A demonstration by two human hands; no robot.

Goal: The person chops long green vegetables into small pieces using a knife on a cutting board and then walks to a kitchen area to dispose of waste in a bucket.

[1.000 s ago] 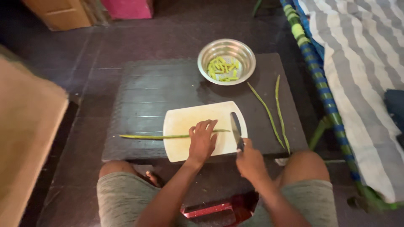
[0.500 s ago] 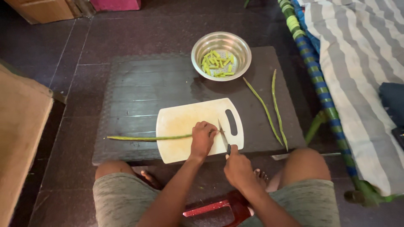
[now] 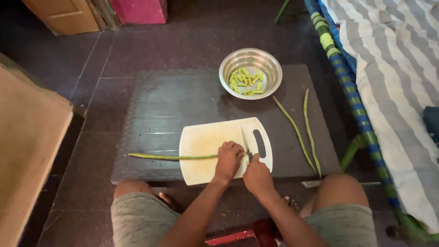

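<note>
A white cutting board point(image 3: 203, 142) lies on a low dark table point(image 3: 173, 100). Across it runs a long green pod point(image 3: 171, 157), its left end hanging past the board. My left hand point(image 3: 228, 159) presses the pod down near its right end. My right hand point(image 3: 257, 174) grips a knife point(image 3: 245, 141) whose blade points away from me, right beside the left hand's fingers. A steel bowl point(image 3: 270, 68) with several cut green pieces stands at the table's far side.
Two more long green pods point(image 3: 305, 130) lie on the table right of the board. A bed with a striped sheet point(image 3: 388, 68) and green-blue frame runs along the right. My knees flank the table's near edge. A tan surface point(image 3: 27, 151) sits at left.
The knife has come in from the board's right side to right beside my left hand. My left hand still holds the pod, whose left end reaches less far past the board.
</note>
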